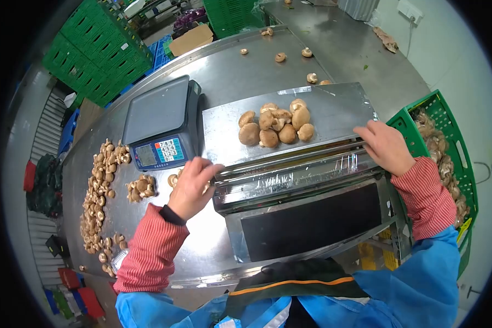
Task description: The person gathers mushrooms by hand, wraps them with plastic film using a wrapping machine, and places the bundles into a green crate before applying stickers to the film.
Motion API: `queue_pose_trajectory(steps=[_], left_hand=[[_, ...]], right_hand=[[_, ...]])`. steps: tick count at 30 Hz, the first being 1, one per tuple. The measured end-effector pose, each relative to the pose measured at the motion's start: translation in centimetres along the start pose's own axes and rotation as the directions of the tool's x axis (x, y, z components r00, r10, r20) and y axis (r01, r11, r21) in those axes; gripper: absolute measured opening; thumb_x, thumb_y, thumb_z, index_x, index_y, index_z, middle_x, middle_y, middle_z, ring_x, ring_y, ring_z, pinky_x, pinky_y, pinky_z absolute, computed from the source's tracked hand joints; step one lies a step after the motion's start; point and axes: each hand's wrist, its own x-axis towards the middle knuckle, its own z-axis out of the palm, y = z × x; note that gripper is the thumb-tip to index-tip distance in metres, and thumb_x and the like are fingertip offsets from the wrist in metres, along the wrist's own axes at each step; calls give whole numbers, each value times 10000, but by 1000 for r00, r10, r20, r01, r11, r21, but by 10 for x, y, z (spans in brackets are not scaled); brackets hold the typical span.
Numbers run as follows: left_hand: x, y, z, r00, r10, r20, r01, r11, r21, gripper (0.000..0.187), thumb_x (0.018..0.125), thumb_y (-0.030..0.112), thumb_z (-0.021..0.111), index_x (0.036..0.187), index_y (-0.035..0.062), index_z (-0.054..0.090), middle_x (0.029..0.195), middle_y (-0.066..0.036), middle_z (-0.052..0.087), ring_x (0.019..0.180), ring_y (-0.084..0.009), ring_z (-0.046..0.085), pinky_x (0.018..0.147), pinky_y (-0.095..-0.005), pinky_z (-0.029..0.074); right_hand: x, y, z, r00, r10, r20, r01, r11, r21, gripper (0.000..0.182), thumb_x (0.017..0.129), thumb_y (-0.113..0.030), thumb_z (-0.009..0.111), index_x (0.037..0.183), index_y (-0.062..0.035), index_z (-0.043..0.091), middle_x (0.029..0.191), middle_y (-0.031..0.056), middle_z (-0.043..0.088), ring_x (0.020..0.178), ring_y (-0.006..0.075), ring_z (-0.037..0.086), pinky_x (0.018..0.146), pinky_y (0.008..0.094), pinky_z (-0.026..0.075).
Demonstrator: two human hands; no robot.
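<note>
My left hand (192,187) is closed in a pinch at the left end of a wrapping machine (300,191). At its right end, the fingers of my right hand (387,146) are bent and pressed together. Between them runs clear plastic film (289,181), shiny and wrinkled; its edge seems to be in both hands, though it is hard to see. Beyond the roller, a cluster of brown mushrooms (278,124) sits on the machine's metal plate (339,109). A few more mushrooms are partly hidden behind my left hand.
A digital scale (161,123) stands left of the plate. Loose mushrooms (98,191) are heaped on the steel table (218,76) at left, with several at the back. A green crate (440,109) of bagged mushrooms stands at right. Green crates (92,49) are stacked behind.
</note>
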Motion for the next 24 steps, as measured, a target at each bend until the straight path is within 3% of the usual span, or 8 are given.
queue_pose_trajectory(steps=[4,8,12,14,16,20,22,24], left_hand=[[5,15,5,977,73,202,-125,957,263,411,701,17,646,1099,103,590,961,-94,506,909,-254,533,745,-351,475],[17,12,37,939,316,137,-343,888,304,268,733,77,613,1000,83,591,772,-37,526,731,-202,580,571,-337,486],[-4,25,37,952,61,-301,-76,996,-40,58,849,68,578,892,52,614,637,-37,564,546,-164,560,483,-278,453],[-10,48,8,882,-400,-247,238,833,-500,131,933,109,534,896,24,626,633,-31,578,527,-116,549,463,-252,425],[5,48,-27,730,-675,-108,297,455,-839,191,965,142,497,915,-3,611,655,-20,575,559,-95,550,470,-238,425],[100,35,-58,642,-686,-343,-68,394,-916,213,972,171,493,1014,-15,587,781,-79,626,653,-136,601,586,-237,476],[141,-4,-40,669,-623,-405,-78,484,-872,232,967,184,509,1041,-16,600,896,-105,654,755,-179,640,666,-277,511],[159,-60,7,761,-524,-383,157,721,-675,217,940,175,548,1017,-10,634,955,-116,674,794,-190,654,712,-289,525]], right_hand=[[-9,-3,-1,944,-330,23,330,934,-138,263,774,-164,574,1035,-136,572,789,61,463,758,205,553,633,350,465],[5,-21,41,857,-513,-38,513,858,-22,269,744,-140,599,1006,-98,560,712,51,466,645,197,558,523,338,452],[-8,-36,25,936,-179,-304,262,929,262,136,796,-51,566,925,-59,525,679,57,525,564,197,556,487,302,439],[-11,-41,0,914,60,-402,138,885,445,58,855,-5,515,892,-47,501,668,57,548,549,175,556,485,276,431],[0,-44,-20,900,409,-151,-8,362,932,63,931,-17,436,902,-42,486,668,56,569,547,144,553,499,248,432],[96,-33,-51,813,542,-210,142,165,976,88,966,-101,437,915,-39,472,687,58,568,575,125,563,529,229,455],[145,-10,-17,799,545,-254,161,212,964,109,949,-142,483,907,-42,485,677,81,592,576,155,584,532,277,467],[173,0,25,790,558,-255,-73,497,865,142,907,-183,531,906,-43,504,696,119,631,627,240,629,560,349,483]])
